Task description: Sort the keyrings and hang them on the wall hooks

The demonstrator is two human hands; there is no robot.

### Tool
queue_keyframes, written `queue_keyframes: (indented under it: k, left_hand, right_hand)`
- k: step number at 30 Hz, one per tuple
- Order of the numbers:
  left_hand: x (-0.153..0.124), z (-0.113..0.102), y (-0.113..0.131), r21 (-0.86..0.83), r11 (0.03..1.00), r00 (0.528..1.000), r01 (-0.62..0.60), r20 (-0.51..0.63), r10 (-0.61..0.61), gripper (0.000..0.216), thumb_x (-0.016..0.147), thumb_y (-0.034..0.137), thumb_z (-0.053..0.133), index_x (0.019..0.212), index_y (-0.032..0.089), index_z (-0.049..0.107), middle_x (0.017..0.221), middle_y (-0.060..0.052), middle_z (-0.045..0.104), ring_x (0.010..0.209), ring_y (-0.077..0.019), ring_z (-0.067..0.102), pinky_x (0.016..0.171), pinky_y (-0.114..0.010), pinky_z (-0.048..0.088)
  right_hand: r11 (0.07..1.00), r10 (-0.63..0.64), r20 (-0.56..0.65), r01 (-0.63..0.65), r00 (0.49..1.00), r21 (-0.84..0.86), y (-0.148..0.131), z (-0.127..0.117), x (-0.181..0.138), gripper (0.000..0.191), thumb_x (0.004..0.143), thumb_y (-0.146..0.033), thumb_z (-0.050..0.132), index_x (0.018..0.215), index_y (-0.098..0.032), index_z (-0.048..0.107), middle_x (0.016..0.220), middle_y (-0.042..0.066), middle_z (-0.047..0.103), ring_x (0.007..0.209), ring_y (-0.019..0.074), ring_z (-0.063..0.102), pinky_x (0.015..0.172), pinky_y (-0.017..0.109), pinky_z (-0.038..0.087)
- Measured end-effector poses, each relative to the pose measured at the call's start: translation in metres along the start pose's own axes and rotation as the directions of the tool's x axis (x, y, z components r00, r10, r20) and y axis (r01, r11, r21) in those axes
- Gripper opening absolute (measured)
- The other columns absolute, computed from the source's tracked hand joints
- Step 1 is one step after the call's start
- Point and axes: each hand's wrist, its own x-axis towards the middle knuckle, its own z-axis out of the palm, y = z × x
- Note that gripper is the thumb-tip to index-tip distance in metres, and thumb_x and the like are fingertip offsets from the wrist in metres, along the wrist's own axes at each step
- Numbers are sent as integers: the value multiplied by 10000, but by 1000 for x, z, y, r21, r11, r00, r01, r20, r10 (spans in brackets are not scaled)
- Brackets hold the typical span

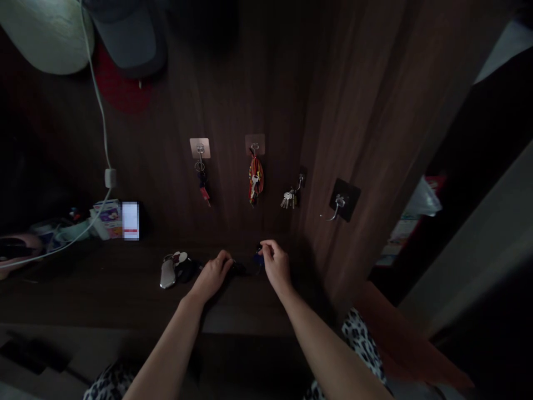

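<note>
A dark wood-grain panel (pixel 233 94) rose behind a dark wooden shelf (pixel 104 300), seen from above. At far left, a white cable (pixel 99 94) ran down the panel and across the shelf, past a pink object (pixel 16 250) and a printed carton (pixel 107 219). Along the panel, from left to right, hung a small bunch of keys (pixel 203 186) on an adhesive hook, a red-strapped key bundle (pixel 255 179), silver keys (pixel 289 199), and a silver hook (pixel 338 206) on a black square plate.

On the shelf, a silver oval key fob (pixel 167 274) lay just left of the person's left hand (pixel 214 273). That hand was curled closed over one end of a dark key bundle (pixel 244 269), which lay on the shelf between the hands, its long axis running roughly side to side. The right hand (pixel 275 264) pinched the other end, near a blue tag (pixel 259 259). The dark bundle's exact shape was hidden by the fingers. Further right, papers (pixel 416 208) showed in a dark gap beside the panel.
</note>
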Motion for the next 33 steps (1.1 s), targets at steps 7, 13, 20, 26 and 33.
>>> queue_keyframes:
  k: [7, 13, 20, 26, 33]
  left_hand:
    - [3, 0, 5, -232, 967, 987, 102, -99, -127, 208, 836, 385, 405, 749, 203, 452, 652, 37, 522, 631, -116, 520, 613, -222, 406]
    - [3, 4, 10, -232, 972, 992, 39, -111, -67, 168, 780, 354, 501, 732, 194, 483, 688, 33, 542, 658, -111, 516, 634, -216, 419]
    - [1, 1, 20, -186, 983, 980, 9, -193, -45, 100, 752, 300, 534, 727, 205, 513, 843, 4, 640, 770, -139, 582, 732, -259, 447]
    - [4, 4, 23, -285, 959, 964, -9, -258, -68, 99, 731, 288, 558, 742, 198, 520, 781, 9, 624, 766, -132, 584, 735, -253, 451]
    - [7, 12, 20, -461, 887, 974, 3, -201, -108, 202, 694, 314, 602, 807, 184, 497, 775, 5, 596, 733, -123, 589, 682, -245, 479]
  right_hand:
    - [995, -56, 111, 47, 992, 88, -3, 6, -4, 217, 848, -328, 408, 867, -213, 591, 623, 1, 645, 644, 160, 613, 675, 263, 426]
    - [984, -175, 290, 174, 941, 30, -11, 10, -10, 149, 813, -326, 489, 812, -233, 606, 836, 15, 658, 839, 177, 584, 764, 289, 407]
    - [979, -179, 322, 136, 930, 151, -11, 12, -12, 102, 780, -312, 532, 809, -221, 570, 799, 2, 618, 786, 158, 572, 732, 278, 420]
    - [884, -104, 300, -50, 948, 464, -13, 15, -8, 130, 729, -297, 580, 801, -206, 521, 798, 7, 624, 792, 157, 599, 721, 269, 448]
    - [817, 42, 294, -202, 955, 541, -13, 14, -5, 308, 624, -323, 690, 870, -199, 553, 746, 6, 654, 731, 167, 618, 678, 282, 461]
